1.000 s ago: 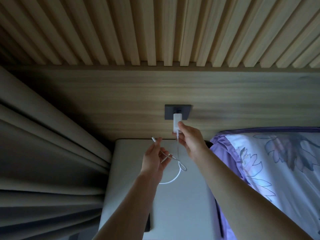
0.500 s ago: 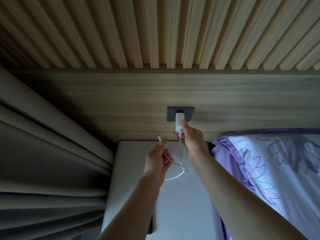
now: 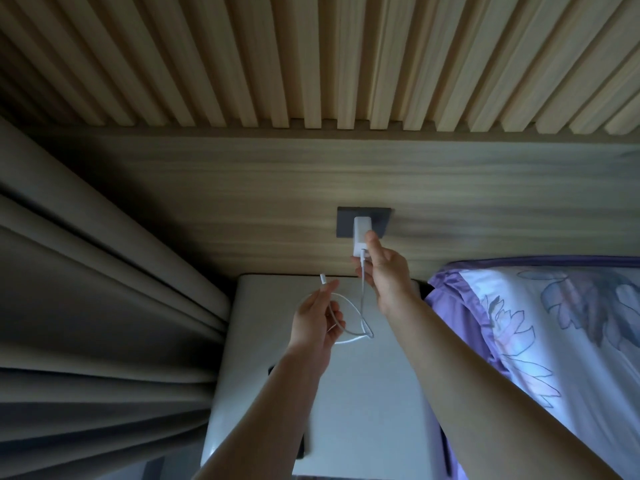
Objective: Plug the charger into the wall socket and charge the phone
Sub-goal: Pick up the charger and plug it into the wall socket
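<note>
A white charger [image 3: 361, 233] sits against the dark grey wall socket [image 3: 381, 220] on the wooden wall panel. My right hand [image 3: 384, 271] grips the charger's lower end, thumb pressed on its side. The white cable [image 3: 349, 308] drops from the charger and loops over the nightstand. My left hand [image 3: 317, 322] pinches the cable near its free plug [image 3: 323, 279], which points upward. A dark phone [image 3: 300, 448] lies on the nightstand, mostly hidden under my left forearm.
The white nightstand [image 3: 374, 393] stands below the socket. Thick grey curtains [image 3: 97, 306] hang at the left. A bed with purple floral bedding [image 3: 554, 334] lies at the right. Wooden slats [image 3: 311, 57] cover the wall above.
Both hands have stayed in place: the right still on the charger at the socket, the left still holding the cable end. The cable loop has shifted slightly.
</note>
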